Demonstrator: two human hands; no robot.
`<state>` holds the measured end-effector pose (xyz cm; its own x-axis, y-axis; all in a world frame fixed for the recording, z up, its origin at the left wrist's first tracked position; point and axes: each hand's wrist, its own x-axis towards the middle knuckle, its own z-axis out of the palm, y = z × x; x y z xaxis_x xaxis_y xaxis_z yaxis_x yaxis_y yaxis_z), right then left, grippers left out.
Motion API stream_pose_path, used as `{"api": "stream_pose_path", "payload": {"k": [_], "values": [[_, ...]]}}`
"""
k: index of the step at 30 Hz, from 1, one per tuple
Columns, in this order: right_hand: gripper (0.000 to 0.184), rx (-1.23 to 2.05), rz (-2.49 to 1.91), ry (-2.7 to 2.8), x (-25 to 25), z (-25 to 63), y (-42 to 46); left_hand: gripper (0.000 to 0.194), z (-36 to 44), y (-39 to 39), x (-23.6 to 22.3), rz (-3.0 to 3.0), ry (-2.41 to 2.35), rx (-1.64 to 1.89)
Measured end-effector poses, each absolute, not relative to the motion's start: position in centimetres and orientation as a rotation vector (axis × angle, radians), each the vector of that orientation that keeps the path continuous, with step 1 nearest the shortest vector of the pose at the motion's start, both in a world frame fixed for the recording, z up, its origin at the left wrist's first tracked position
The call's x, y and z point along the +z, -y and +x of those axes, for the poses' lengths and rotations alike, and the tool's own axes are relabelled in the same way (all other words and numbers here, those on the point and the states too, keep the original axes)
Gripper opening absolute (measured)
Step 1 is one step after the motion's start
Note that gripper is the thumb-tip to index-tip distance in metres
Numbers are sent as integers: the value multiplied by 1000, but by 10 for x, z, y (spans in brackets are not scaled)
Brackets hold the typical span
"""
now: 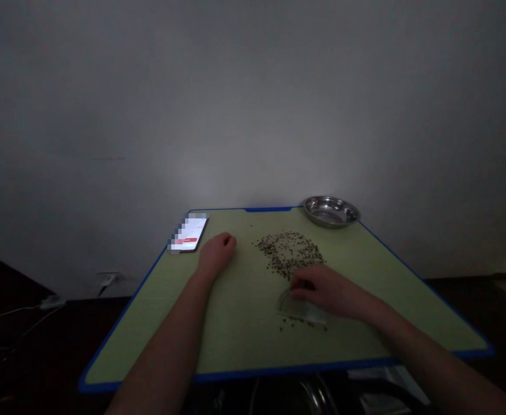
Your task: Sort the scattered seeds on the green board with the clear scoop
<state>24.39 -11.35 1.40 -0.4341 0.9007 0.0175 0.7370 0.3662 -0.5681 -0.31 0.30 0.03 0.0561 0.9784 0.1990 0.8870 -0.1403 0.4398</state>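
A scattered patch of small dark seeds or grains lies in a rough ring on the pale green tabletop. My right hand is at its near edge, fingers curled and closed on a clear half-round plastic piece that looks like a protractor. A few grains show along the near, straight edge of this piece; the exact fingertip contact is partly hidden. My left hand rests on the table left of the grains. Its fingers are curled in, with nothing visible in them.
A phone with a lit screen lies at the far left edge. At the far right corner sits a shallow steel bowl. The green table has a blue rim and stands against a grey wall. Cables run at the lower left.
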Motion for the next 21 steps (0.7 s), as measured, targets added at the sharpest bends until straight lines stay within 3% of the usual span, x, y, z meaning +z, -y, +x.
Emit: {"api": "stream_pose_path", "payload": {"k": [9,21], "values": [[10,655,-1216,2506,22,225,99,32,-3,-3,-1,2140,-1917,666],[13,868,-1112,2556,19,230,115,32,-1,-2,1,2136,-1950,640]]}}
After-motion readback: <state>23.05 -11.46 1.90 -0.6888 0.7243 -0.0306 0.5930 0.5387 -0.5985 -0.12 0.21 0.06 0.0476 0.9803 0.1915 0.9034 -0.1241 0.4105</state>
